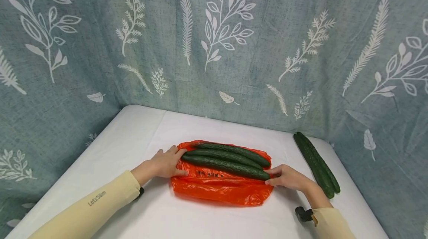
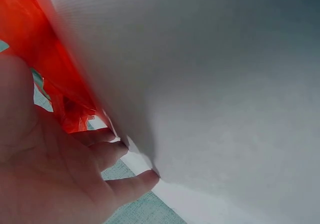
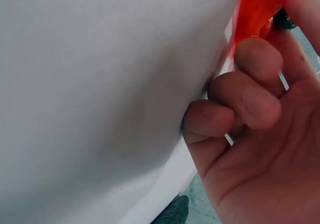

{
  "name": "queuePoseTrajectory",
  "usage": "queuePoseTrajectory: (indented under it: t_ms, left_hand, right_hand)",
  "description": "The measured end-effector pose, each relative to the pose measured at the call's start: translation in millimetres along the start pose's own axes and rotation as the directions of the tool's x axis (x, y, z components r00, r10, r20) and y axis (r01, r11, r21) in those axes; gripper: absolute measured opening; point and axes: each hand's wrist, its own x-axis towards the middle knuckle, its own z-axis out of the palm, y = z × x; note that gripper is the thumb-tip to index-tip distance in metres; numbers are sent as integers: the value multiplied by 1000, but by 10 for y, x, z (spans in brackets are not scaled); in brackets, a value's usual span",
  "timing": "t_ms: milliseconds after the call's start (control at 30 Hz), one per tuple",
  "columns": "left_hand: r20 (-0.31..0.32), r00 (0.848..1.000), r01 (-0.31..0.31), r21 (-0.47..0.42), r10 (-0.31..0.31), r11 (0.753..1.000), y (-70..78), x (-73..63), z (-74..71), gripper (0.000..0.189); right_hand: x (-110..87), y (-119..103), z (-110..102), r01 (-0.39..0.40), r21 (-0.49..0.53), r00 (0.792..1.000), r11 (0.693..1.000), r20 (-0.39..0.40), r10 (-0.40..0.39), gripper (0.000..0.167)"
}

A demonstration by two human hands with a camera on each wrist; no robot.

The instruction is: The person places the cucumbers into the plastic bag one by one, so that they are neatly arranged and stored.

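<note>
Three dark green cucumbers (image 1: 227,159) lie side by side on a red plastic bag (image 1: 222,191), which is spread flat with its near part in front of them. At the bag's left end is my left hand (image 1: 168,163), thumb and forefinger spread beside the cucumber ends. Its other fingers (image 2: 132,186) reach down to the table in the left wrist view. My right hand (image 1: 289,177) pinches the right end of the nearest cucumber between thumb and forefinger. In the right wrist view its remaining fingers (image 3: 207,119) are curled against the table, close to the red plastic.
Two more cucumbers (image 1: 315,163) lie together near the right edge of the white table (image 1: 147,213), beyond my right hand. A blue-green curtain (image 1: 200,83) with white leaf prints hangs behind and on both sides.
</note>
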Motion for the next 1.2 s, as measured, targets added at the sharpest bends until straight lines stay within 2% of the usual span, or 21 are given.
queuePoseTrajectory:
  t_ms: [200,433,767,1200]
  left_hand:
    - [0,1000,-3,-2,3,1000,4,-14,-11,92]
    - [-5,1000,-5,5,5,1000,2,-1,6,93]
    - [-3,1000,1,8,-1,1000,8,3,3,92]
    - [1,1000,15,14,-16,1000,20,14,19,93]
  right_hand:
    - [19,-15,-4,5,-8,1000,1000,-6,-5,49]
    - [11,-5,5,37,-62,999,997,-16,-38,22]
    - [-24,8,34,49,-63,998,997,-40,-51,42]
    - [-45,-20,78,50,-92,997,995,-49,-55,47]
